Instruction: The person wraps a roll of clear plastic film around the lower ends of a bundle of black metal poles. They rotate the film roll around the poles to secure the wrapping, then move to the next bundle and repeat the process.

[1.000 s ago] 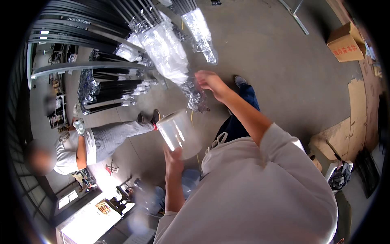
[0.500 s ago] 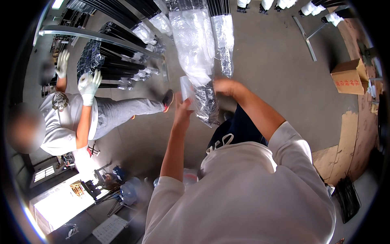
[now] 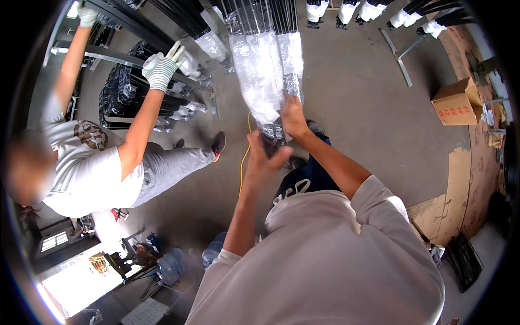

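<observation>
Bundle (image 3: 257,76) has its wrapped end toward my camera; left hand (image 3: 261,162) is spread at the tip, right hand (image 3: 293,118) curls against the side, perhaps for steadying, but I cannot tell what it pinches. Farther, bars (image 3: 370,12) have wrapped ends, probably against scratches.

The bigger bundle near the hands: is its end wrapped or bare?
Wrapped: shiny, crinkled clear film covers the near end of the bundle of black bars.
</observation>
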Action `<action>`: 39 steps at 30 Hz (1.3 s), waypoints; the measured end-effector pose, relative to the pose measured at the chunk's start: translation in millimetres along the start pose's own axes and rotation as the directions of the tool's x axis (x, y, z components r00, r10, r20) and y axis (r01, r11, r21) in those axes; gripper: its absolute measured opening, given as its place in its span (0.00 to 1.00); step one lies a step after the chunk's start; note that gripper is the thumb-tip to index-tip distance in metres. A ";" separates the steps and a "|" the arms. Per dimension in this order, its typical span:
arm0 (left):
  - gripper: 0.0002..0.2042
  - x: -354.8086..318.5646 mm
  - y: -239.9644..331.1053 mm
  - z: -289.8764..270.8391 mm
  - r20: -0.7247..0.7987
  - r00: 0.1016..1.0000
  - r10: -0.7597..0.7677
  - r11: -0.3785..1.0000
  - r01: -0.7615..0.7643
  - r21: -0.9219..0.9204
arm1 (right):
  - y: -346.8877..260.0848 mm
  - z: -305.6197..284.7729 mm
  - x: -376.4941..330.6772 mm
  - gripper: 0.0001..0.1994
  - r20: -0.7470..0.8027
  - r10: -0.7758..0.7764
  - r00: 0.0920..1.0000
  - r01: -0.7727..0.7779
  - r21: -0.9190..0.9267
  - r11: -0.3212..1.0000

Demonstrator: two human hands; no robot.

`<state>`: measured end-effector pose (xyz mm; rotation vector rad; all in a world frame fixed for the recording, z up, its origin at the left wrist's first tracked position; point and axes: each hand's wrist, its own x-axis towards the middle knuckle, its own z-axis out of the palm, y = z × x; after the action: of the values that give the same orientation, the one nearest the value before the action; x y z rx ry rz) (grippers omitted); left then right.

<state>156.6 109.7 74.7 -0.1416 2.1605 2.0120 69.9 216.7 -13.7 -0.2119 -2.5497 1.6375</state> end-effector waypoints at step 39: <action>0.27 84.6 -24.7 -29.8 0.626 0.749 -0.216 0.822 0.485 -0.298 | 45.9 -76.1 -57.2 0.53 0.672 -0.160 0.723 -0.665 0.740 0.100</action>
<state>76.6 82.9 35.5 -0.0095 1.1771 1.9460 141.3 293.7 -24.5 0.0046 -0.8477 3.6342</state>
